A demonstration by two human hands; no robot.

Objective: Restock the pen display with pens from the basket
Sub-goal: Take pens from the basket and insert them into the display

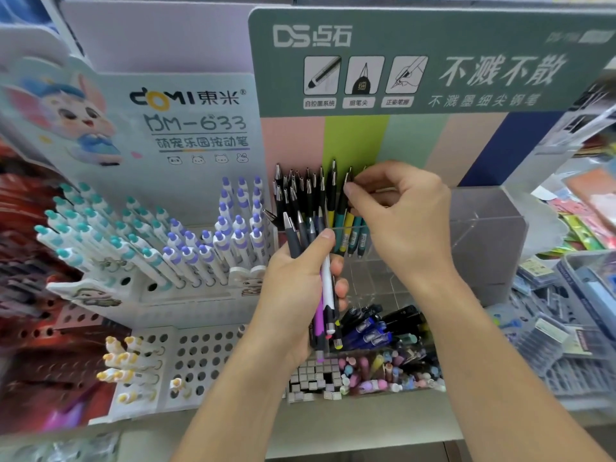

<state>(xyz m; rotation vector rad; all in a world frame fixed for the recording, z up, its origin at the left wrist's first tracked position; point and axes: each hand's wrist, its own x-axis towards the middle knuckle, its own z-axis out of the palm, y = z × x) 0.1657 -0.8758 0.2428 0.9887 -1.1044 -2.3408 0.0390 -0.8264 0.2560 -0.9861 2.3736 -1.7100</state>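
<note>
My left hand [296,291] grips a bundle of pens [311,248] upright: grey, dark blue, one white and one purple. It is held in front of the clear acrylic pen display [486,248] under the green DS board. My right hand [396,208] is just above it and pinches the top of a teal-and-black pen [340,216] standing in the display's second compartment. Black pens [296,191] fill the compartment to its left. The compartments to the right look bare. No basket is in view.
A white DOMI rack [140,288] with teal and purple click pens stands at the left, with a perforated rack [196,355] below it. Clear boxes of blue pens [370,330] and erasers [383,371] sit under my hands. Stationery trays [573,311] crowd the right.
</note>
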